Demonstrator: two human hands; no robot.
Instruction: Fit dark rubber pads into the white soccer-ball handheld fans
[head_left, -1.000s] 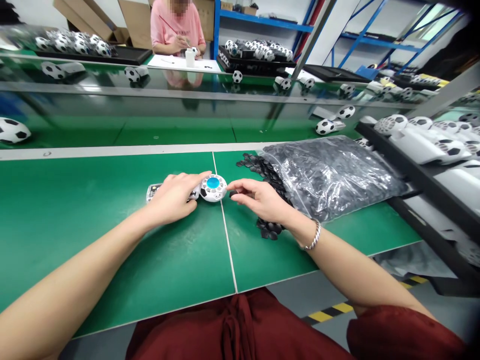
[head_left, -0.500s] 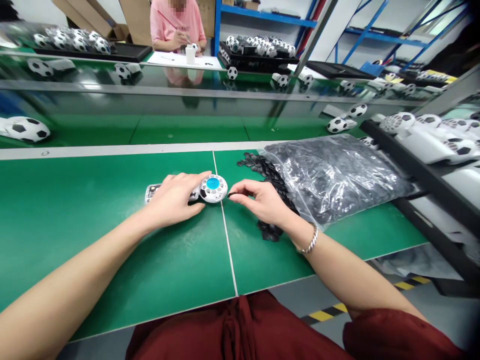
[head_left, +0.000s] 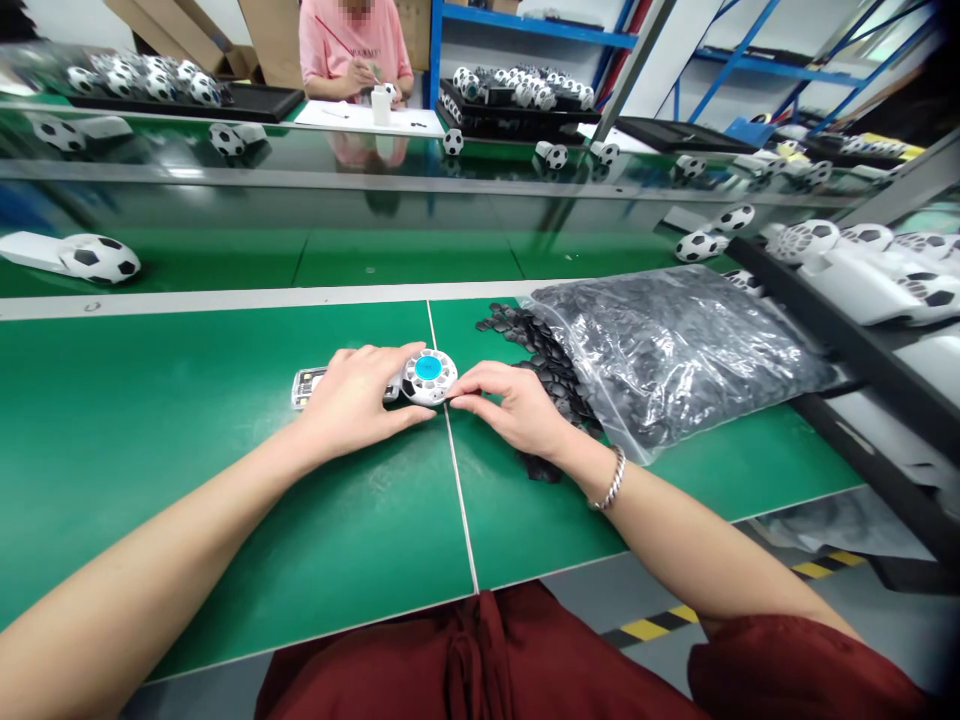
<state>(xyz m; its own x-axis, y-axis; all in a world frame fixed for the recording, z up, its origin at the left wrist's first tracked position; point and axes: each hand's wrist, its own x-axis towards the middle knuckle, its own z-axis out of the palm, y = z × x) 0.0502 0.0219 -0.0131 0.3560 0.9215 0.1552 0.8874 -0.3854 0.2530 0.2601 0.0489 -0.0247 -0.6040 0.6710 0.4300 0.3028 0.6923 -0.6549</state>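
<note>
My left grip (head_left: 352, 398) is clamped over a white plastic toy body (head_left: 337, 385), its long axis lying sideways across the green worktop (head_left: 187, 400), the round blue-centred end (head_left: 428, 372) pointing right at the seam. My right grip (head_left: 480, 398) is pinched together against that end, fingertips (head_left: 459, 399) touching it, where earlier they held a black patch just beside it. Loose black patches (head_left: 551, 365) and a bulging plastic bag (head_left: 675, 355) lie to the right.

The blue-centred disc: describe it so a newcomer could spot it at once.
On the green workbench, find the pale seam. Beside it, between the left hand and right hand, lies a white disc with black patches. Its blue centre sets it apart from nearby footballs.
</note>
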